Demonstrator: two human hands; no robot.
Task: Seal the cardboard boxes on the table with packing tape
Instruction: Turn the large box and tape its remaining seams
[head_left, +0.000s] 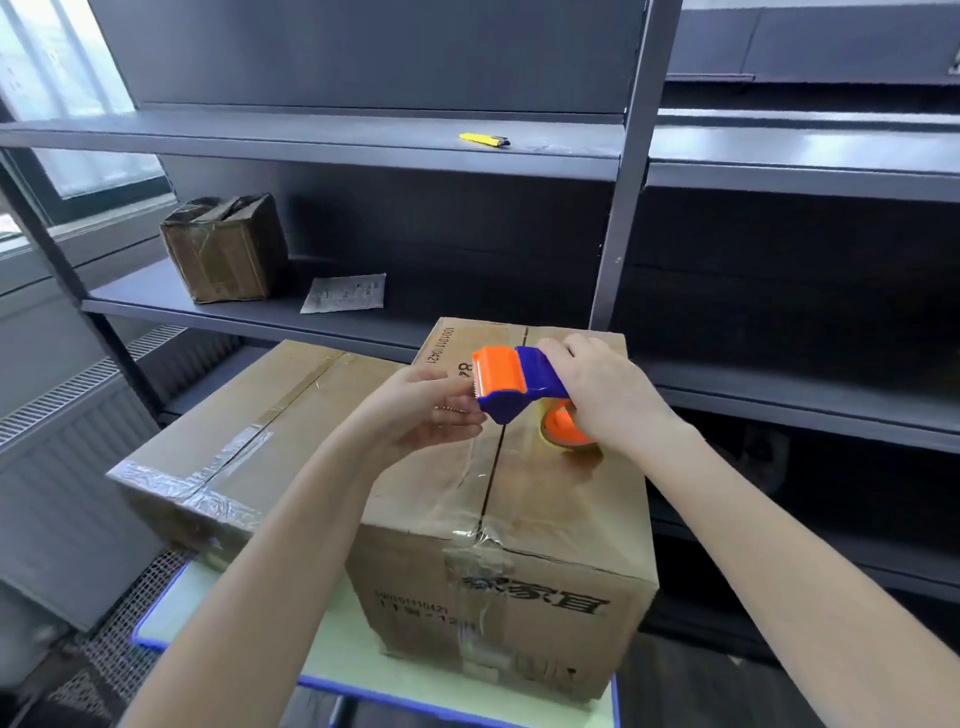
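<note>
The right hand (608, 395) grips the dispenser (519, 384) by its handle, just above the box (545, 499) that fills the right half of the table (363, 670). The left hand (421, 410) curls its fingertips at the toothed blade and seems to pinch the tape end, which is too clear to make out. The seam (493, 467) looks open along most of the top, so this is probably the freeing of a starting tab. Pull out enough to lap over one edge, press it flat, then draw the dispenser straight along the seam, keeping fingers off the teeth.
</note>
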